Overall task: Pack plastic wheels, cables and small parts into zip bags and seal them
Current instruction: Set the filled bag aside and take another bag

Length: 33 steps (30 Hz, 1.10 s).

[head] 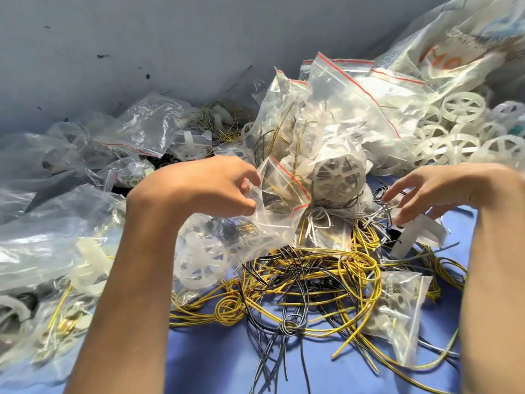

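My left hand (207,186) pinches the mouth of a clear zip bag (272,220) with a red seal line, holding it open over the cable pile. My right hand (423,191) reaches with spread, slightly curled fingers into a bundle of grey cables (377,214) beside a white plastic wheel piece (417,231); I cannot tell whether it grips anything. A tangle of yellow and black cables (306,280) lies on the blue surface (216,359) below the bag. Loose white plastic wheels (463,106) are heaped at the right.
A heap of filled zip bags (326,115) stands behind the held bag. More packed bags (56,251) lie along the left. A small bag of parts (403,308) lies at the lower right. A grey wall (142,38) closes the back, and a large printed sack (468,46) sits at the top right.
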Each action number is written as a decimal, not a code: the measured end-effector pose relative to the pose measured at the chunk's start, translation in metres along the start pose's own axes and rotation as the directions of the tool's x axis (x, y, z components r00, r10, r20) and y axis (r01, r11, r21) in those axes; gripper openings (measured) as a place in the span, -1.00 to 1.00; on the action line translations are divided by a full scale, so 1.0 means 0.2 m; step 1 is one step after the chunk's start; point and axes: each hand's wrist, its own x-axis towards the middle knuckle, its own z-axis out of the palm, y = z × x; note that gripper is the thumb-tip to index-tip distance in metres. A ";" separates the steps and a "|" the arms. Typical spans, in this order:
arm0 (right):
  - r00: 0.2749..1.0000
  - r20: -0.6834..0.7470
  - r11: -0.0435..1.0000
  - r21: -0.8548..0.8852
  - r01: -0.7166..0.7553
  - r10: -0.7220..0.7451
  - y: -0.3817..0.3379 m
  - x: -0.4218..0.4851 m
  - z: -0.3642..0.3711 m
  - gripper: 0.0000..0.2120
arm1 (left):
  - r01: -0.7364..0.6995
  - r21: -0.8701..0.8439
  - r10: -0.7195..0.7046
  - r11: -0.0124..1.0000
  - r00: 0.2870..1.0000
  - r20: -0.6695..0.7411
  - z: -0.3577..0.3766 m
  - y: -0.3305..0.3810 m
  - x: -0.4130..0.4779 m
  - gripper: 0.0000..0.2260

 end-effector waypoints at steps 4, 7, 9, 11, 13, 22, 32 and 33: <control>0.991 -0.082 0.994 -0.056 0.097 -0.102 -0.04 -0.05 -0.05 -0.66 | -0.007 -0.013 0.008 1.000 1.000 0.028 0.01 0.00 0.00 -0.58; 0.933 -0.204 0.955 -0.066 0.288 -0.295 -0.12 -0.18 -0.12 -0.61 | -0.018 -0.053 0.020 0.998 0.999 0.042 0.01 0.00 0.00 -0.56; 0.841 -0.294 0.889 -0.074 0.453 -0.453 -0.21 -0.28 -0.12 -0.53 | -0.045 -0.073 0.046 0.996 0.999 0.012 0.00 0.02 0.01 -0.57; 0.735 -0.339 0.783 -0.006 0.622 -0.587 -0.31 -0.37 -0.07 -0.49 | -0.090 -0.093 0.087 0.992 0.996 -0.029 0.00 0.03 0.00 -0.61; 0.643 -0.334 0.668 0.052 0.742 -0.689 -0.41 -0.42 0.00 -0.45 | -0.144 -0.131 0.135 0.981 0.988 -0.076 -0.01 0.05 0.00 -0.65; 0.589 -0.158 0.605 -0.090 0.791 -0.793 -0.67 -0.32 0.23 -0.52 | -0.135 -0.187 0.109 0.973 0.984 -0.144 0.00 0.00 -0.01 -0.69; 0.626 -0.046 0.625 -0.147 0.767 -0.779 -0.72 -0.30 0.29 -0.57 | -0.040 -0.188 0.015 0.981 0.991 -0.133 -0.03 -0.01 -0.02 -0.74; 0.626 -0.043 0.625 -0.154 0.766 -0.778 -0.71 -0.29 0.29 -0.57 | -0.040 -0.195 0.012 0.980 0.990 -0.143 -0.03 -0.01 -0.02 -0.74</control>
